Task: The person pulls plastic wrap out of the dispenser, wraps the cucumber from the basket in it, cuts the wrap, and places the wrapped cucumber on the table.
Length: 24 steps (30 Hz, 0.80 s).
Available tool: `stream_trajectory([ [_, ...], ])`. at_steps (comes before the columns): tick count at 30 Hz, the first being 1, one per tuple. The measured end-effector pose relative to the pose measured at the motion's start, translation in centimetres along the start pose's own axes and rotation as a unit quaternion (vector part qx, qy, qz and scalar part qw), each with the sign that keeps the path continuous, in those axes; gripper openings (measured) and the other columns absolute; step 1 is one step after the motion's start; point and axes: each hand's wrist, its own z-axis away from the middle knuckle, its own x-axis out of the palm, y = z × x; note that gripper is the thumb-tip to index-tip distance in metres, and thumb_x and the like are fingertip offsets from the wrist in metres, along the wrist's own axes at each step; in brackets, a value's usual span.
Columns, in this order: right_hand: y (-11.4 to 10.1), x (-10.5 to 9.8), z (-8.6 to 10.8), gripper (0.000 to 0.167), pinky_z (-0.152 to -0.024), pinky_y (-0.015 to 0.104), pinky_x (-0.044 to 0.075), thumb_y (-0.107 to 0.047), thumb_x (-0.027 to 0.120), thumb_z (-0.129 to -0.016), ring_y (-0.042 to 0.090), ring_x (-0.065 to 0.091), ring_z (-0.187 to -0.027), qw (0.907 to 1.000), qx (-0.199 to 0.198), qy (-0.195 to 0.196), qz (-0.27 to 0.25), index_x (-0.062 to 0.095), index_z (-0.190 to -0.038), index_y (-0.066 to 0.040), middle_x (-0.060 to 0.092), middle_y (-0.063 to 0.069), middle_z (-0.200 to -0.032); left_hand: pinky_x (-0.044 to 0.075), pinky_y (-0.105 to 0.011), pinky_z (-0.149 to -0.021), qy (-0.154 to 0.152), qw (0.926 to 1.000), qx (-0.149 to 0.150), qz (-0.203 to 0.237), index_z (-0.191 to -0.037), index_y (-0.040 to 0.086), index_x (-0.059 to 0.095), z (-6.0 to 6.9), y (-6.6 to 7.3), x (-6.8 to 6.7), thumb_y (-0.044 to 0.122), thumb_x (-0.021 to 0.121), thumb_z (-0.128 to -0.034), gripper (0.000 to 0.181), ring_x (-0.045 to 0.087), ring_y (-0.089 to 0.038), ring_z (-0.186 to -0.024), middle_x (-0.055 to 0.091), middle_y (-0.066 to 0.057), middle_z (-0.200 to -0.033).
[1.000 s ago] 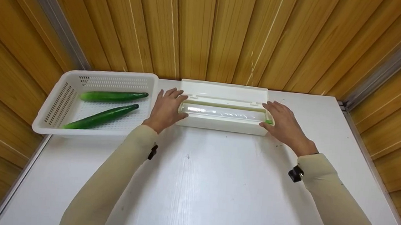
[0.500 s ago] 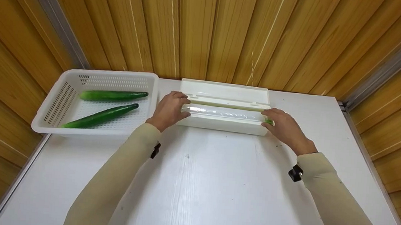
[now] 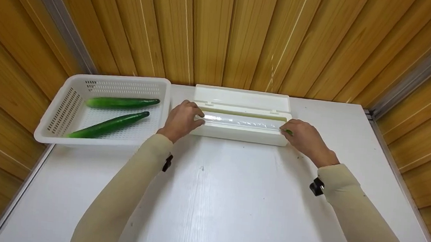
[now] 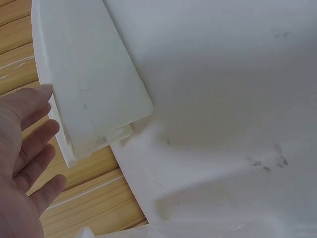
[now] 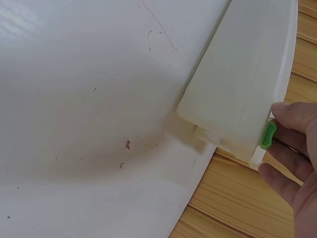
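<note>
Two bare hands at the ends of an opened film dispenser, seen from above. The film roll point(image 3: 244, 121), clear and glossy, lies lengthwise inside the white dispenser box point(image 3: 237, 134), whose lid point(image 3: 242, 97) stands raised at the rear. The left hand point(image 3: 181, 120) bends over the roll's left end, thumb and forefinger slightly apart; its other fingers spread loosely, and whether it pinches anything cannot be told. The right hand point(image 3: 305, 137) curls thumb and fingers around the right end of the roll, a small green plastic piece point(image 5: 268, 135) lying between them; whether loose film is caught there as well is hidden. To the left, apart from the box, a white perforated basket point(image 3: 98, 143) holds two cucumbers point(image 3: 109, 125). Probable faults: an uneven pull, caused by the firmer hold on the right, could skew or tear the film; lifting both ends together could unseat the roll; the light-looking box could slide, since neither hand appears to brace it against the table point(image 3: 224, 198); and film could cling to the fingers and fold.
</note>
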Motion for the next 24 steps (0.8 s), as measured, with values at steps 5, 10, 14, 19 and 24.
stream_trajectory([
  [5,0.12,0.34,0.04,0.011,-0.084,0.052,0.059,0.006,0.075,-0.094,0.036,0.072,-0.098,0.9995,-0.020,0.019,0.013,0.079,-0.104,0.005,0.076,0.017,-0.103,0.055,-0.037,-0.097,0.009,0.9999,0.014,0.001,-0.109,0.006,0.084,0.03,-0.06,0.35,0.018,0.081,-0.0969,0.017,0.065,-0.027,-0.110,0.077,-0.010,-0.111],
  [10,0.22,0.62,0.08,0.009,-0.079,0.050,0.059,0.010,0.075,-0.092,0.036,0.072,-0.094,0.9984,-0.038,0.038,0.016,0.079,-0.100,0.005,0.075,0.017,-0.098,0.057,-0.037,-0.091,0.016,0.9996,0.023,0.002,-0.105,0.006,0.085,0.11,-0.24,0.64,0.017,0.079,-0.0989,0.014,0.065,-0.027,-0.105,0.077,-0.009,-0.107],
  [14,0.23,0.74,0.00,0.009,-0.077,0.051,0.059,0.010,0.075,-0.092,0.036,0.071,-0.092,0.9978,-0.044,0.047,0.015,0.078,-0.099,0.006,0.074,0.017,-0.096,0.057,-0.037,-0.091,0.015,0.9998,0.015,-0.002,-0.105,0.005,0.084,0.11,-0.22,0.69,0.016,0.078,-0.0994,0.014,0.066,-0.027,-0.105,0.077,-0.009,-0.107],
  [19,0.22,0.71,-0.14,0.008,-0.076,0.051,0.059,0.009,0.074,-0.092,0.035,0.070,-0.091,0.9977,-0.039,0.051,0.021,0.078,-0.097,0.005,0.073,0.016,-0.094,0.057,-0.037,-0.090,0.017,0.9997,0.012,-0.014,-0.103,0.003,0.084,-0.09,0.02,0.89,0.013,0.075,-0.0994,0.013,0.066,-0.026,-0.104,0.077,-0.009,-0.105],
  [24,0.26,0.92,-0.25,0.007,-0.074,0.049,0.058,0.010,0.073,-0.091,0.033,0.068,-0.089,0.9979,-0.031,0.054,0.020,0.077,-0.096,0.006,0.072,0.016,-0.092,0.057,-0.037,-0.088,0.012,0.9996,0.007,-0.024,-0.101,0.002,0.082,-0.22,0.17,1.01,0.011,0.072,-0.0993,0.013,0.066,-0.025,-0.102,0.075,-0.008,-0.103],
])
